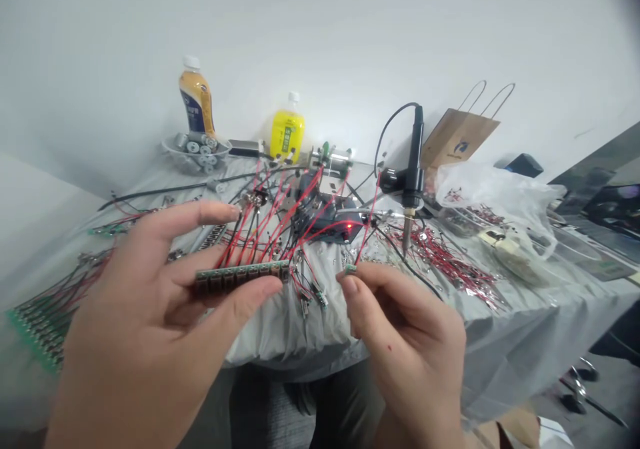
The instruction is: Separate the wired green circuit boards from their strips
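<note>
My left hand [165, 302] holds a long strip of small green circuit boards [243, 276] between thumb and fingers, with red and black wires rising from its upper edge. To the right, my right hand [400, 329] pinches a small green board [351, 269] between thumb and forefinger; a red wire runs up from it. The strip and the small board are apart. Behind them, a soldering iron [413, 189] hangs tip down, close to a dark blue device [333, 226] with a lit red light.
An orange bottle [197, 102] and a bowl of metal cylinders [180, 159] stand back left, with a yellow bottle [287, 132] near the middle. Red wires [450, 259], a plastic bag [500, 196] and a paper bag [460, 136] lie right. More wired boards [40, 332] are at far left.
</note>
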